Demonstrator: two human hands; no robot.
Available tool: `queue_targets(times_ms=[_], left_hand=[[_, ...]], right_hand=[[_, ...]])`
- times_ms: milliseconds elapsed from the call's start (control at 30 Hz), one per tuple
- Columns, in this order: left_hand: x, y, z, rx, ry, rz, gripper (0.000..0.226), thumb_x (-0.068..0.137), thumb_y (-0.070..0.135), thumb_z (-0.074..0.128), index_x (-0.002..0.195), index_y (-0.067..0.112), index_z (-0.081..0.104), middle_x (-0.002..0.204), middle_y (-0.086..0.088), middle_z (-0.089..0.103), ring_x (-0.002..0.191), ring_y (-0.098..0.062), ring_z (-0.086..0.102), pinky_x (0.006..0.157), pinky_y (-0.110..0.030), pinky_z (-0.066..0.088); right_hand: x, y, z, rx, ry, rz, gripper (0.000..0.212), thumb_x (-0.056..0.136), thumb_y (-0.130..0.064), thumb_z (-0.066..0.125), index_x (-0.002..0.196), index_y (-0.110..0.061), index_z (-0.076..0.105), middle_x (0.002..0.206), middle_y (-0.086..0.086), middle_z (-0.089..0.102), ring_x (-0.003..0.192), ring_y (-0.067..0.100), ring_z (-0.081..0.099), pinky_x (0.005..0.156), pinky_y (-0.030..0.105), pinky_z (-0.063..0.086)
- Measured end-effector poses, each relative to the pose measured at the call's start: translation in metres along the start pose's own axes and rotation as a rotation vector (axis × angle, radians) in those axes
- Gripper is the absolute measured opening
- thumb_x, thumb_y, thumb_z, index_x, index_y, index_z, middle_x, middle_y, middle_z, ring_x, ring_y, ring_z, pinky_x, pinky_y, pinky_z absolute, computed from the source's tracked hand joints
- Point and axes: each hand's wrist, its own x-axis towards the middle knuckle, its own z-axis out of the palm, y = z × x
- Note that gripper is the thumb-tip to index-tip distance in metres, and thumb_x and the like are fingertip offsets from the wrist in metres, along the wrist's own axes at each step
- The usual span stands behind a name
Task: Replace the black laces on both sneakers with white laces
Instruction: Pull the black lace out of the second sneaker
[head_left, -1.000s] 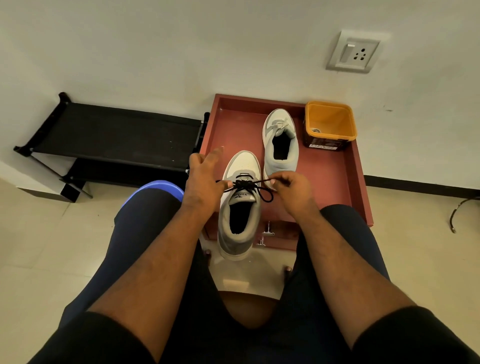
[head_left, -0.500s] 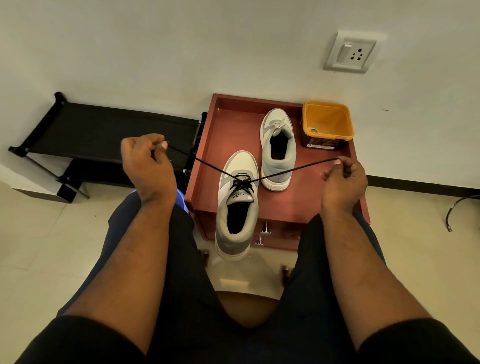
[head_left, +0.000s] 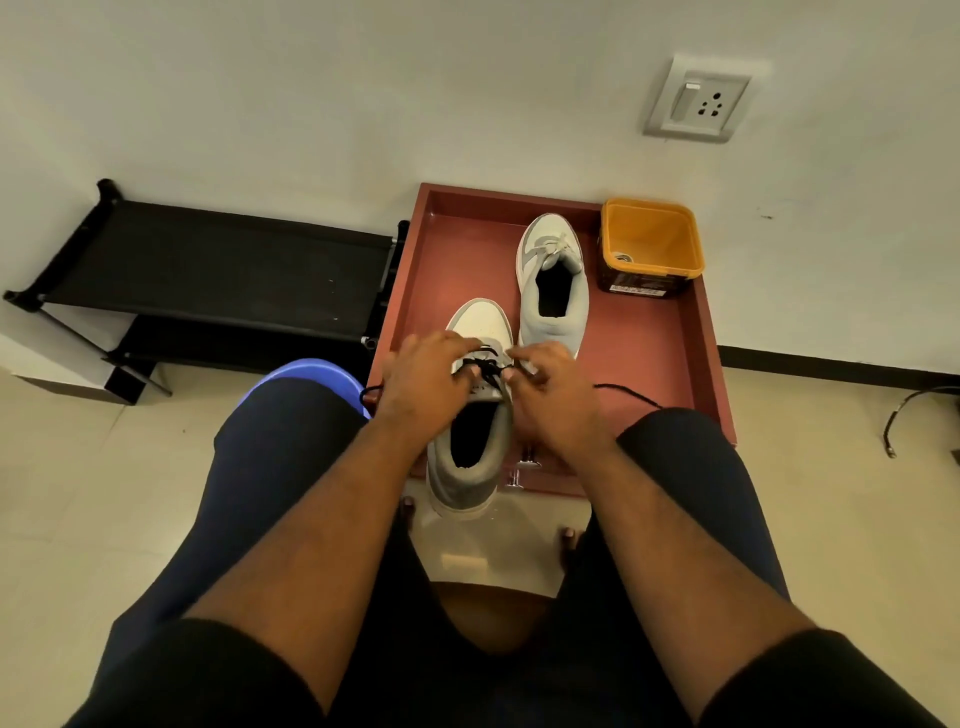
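Against a plain white wall, a red-brown tray (head_left: 644, 353) sits low on the tiled floor, serving as the bench between the seated person's knees. The near sneaker (head_left: 470, 441) stands at its front edge, heel overhanging toward the person, likely so the eyelets sit within easy reach. Both hands work at its tongue: the left hand (head_left: 423, 382) and the right hand (head_left: 550, 395) have fingers curled in over the black lace (head_left: 485, 370), each grip apparently pinching a strand at the crossings, though the fingertips are partly hidden. Loose lace ends trail out on both sides, suggesting the bow is undone and unthreading is the step in hand. The far sneaker (head_left: 553, 280) rests further back and seems already to carry pale laces. An orange tub (head_left: 652, 244) stands just beside it in the corner.
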Motion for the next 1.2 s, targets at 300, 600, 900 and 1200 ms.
queue_targets(times_ms=[300,600,900,1200], left_hand=[[0.001,0.001,0.008,-0.399,0.038,-0.092,0.009,0.085,0.015,0.071,0.093,0.018,0.068,0.087,0.009,0.062,0.079,-0.007,0.059,0.075,-0.019,0.049],[0.003,0.002,0.001,-0.913,0.083,-0.328,0.013,0.092,0.003,0.059,0.101,0.011,0.057,0.084,-0.005,0.068,0.077,-0.010,0.067,0.066,-0.013,0.049],[0.011,-0.020,-0.031,-1.371,0.147,-0.322,0.034,0.079,0.009,0.073,0.107,0.026,0.062,0.102,-0.004,0.064,0.092,-0.014,0.062,0.082,-0.029,0.051],[0.014,-0.054,-0.038,-0.663,0.868,-0.632,0.054,0.085,0.009,0.064,0.134,0.019,0.043,0.148,-0.011,0.026,0.130,-0.024,0.040,0.100,-0.030,0.046]], right_hand=[[-0.001,0.000,0.019,0.144,-0.038,0.081,0.026,0.084,-0.015,0.071,0.110,-0.014,0.070,0.094,-0.009,0.054,0.090,0.009,0.055,0.082,0.023,0.047],[0.005,-0.007,0.019,0.623,0.074,0.462,0.021,0.083,0.002,0.060,0.082,-0.017,0.053,0.078,0.003,0.058,0.073,0.014,0.053,0.066,0.028,0.046],[0.017,-0.003,-0.034,1.348,0.307,0.570,0.028,0.087,0.005,0.049,0.096,-0.021,0.057,0.073,0.002,0.061,0.068,0.015,0.058,0.058,0.028,0.040],[0.027,0.036,-0.072,0.732,0.626,0.573,0.051,0.087,-0.005,0.062,0.134,-0.021,0.048,0.117,0.007,0.060,0.108,0.021,0.058,0.091,0.032,0.048]])
